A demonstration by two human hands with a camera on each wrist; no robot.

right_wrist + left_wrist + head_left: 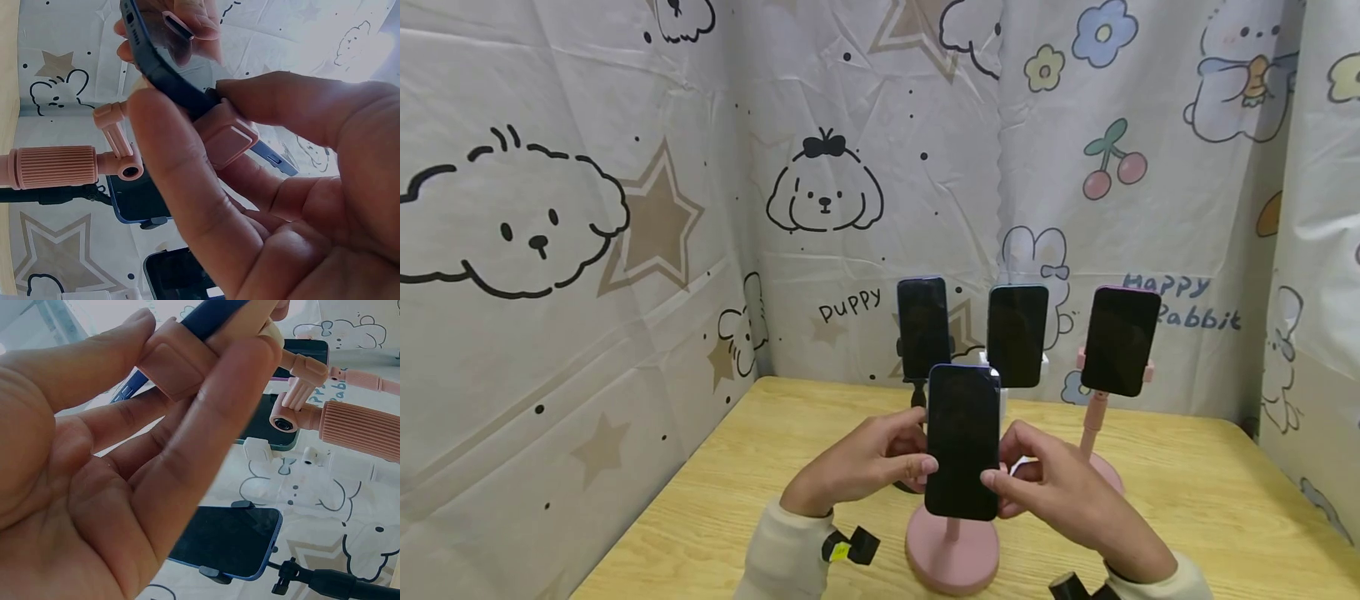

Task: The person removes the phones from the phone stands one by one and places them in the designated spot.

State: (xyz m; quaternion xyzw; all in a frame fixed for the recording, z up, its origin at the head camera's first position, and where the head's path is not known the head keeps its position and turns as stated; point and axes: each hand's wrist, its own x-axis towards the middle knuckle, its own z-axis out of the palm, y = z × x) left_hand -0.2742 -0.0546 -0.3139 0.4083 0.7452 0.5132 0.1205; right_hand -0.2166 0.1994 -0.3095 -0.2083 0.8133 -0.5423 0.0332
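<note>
A dark-screened smartphone stands upright, facing me, in a pink phone stand with a round base. At the phone's left edge, my left hand grips the side of the holder, thumb at the front and fingers behind. On the opposite side my right hand does likewise, its thumb over the phone's right edge. The left wrist view shows a pink clamp jaw between thumb and fingers, against the phone's blue edge. A matching jaw lies within the right hand's fingers in the right wrist view.
Behind stand three more upright phones: one in a black holder, one in a white holder, one in a pink stand. All rest on a wood-grain table. Printed curtains enclose the back and sides.
</note>
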